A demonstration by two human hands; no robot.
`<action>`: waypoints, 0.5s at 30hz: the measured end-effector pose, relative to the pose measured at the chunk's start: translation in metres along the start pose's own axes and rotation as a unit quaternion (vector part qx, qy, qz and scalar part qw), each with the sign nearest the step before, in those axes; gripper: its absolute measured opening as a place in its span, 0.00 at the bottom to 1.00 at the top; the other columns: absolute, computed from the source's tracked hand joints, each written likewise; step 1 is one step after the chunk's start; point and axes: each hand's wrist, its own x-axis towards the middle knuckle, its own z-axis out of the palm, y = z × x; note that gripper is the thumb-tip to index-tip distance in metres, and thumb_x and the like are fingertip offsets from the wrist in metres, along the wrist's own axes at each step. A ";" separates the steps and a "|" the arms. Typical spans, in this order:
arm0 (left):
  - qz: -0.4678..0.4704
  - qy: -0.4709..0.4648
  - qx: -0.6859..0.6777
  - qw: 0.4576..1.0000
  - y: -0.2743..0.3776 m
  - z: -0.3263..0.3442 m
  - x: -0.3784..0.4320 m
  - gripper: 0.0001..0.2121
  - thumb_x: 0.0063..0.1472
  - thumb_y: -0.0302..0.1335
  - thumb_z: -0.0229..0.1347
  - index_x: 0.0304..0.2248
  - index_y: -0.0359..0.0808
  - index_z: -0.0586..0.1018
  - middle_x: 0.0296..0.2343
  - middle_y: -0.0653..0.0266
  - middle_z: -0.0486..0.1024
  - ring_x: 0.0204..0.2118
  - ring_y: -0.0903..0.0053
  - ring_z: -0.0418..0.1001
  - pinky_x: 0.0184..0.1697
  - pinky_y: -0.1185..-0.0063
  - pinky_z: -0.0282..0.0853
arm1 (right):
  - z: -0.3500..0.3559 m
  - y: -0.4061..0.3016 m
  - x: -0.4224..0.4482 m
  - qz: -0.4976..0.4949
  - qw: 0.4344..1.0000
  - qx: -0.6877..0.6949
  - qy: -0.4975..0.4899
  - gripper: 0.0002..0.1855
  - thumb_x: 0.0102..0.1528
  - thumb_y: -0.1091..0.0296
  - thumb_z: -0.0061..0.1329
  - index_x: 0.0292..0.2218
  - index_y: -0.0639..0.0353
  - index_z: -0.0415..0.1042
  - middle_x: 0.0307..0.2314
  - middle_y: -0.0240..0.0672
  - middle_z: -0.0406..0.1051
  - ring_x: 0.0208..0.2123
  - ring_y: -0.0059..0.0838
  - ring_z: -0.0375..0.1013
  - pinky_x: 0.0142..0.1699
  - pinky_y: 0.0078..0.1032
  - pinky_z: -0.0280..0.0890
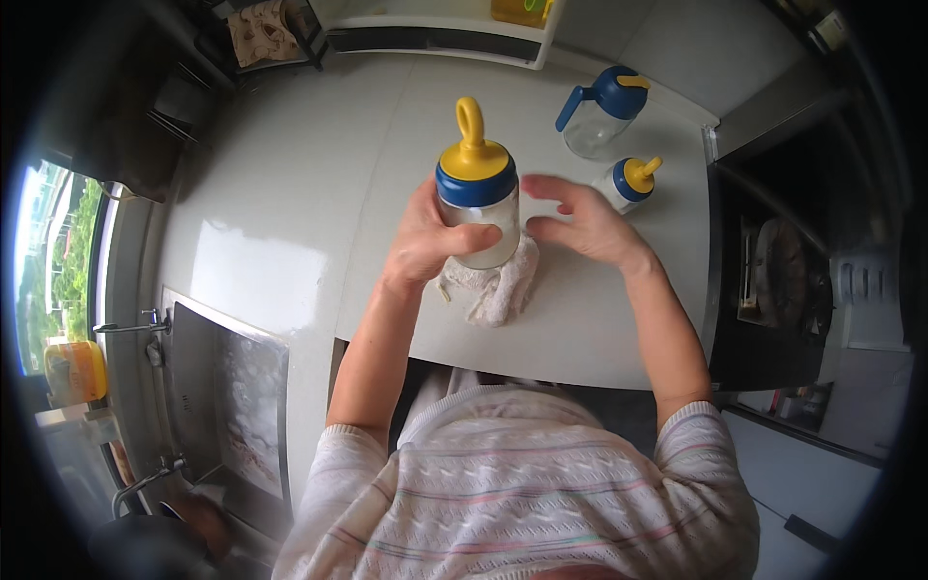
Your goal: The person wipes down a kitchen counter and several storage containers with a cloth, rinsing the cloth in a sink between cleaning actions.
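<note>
My left hand (pixel 435 243) grips a clear glass jar (pixel 478 203) around its body, thumb across the front. Its lid is yellow with a blue collar and a looped yellow handle on top. To the right of the jar, my right hand (pixel 580 217) is raised with fingers apart, holding nothing. Below the jar, a crumpled whitish cloth (pixel 500 293) lies on the counter, partly hidden by the jar and my left hand. Just beyond my right hand stands a smaller jar (pixel 633 181) with a matching blue and yellow lid, its lower part partly covered by the hand.
A glass pitcher (pixel 602 116) with a blue lid and handle stands at the back right of the pale counter (pixel 290 174). A steel sink (pixel 250 406) with taps is at the left. A white shelf unit (pixel 435 43) borders the back; a dark appliance (pixel 768 290) is at the right.
</note>
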 end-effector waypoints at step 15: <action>0.106 0.067 0.430 0.894 -0.045 0.013 -0.006 0.25 0.41 0.27 0.60 0.43 0.35 0.69 0.33 0.59 0.69 0.37 0.70 0.68 0.36 0.74 0.68 | -0.001 0.008 -0.007 -0.140 0.747 0.562 0.326 0.23 0.43 0.65 0.57 0.39 0.60 0.63 0.33 0.28 0.66 0.36 0.19 0.64 0.47 0.21 0.58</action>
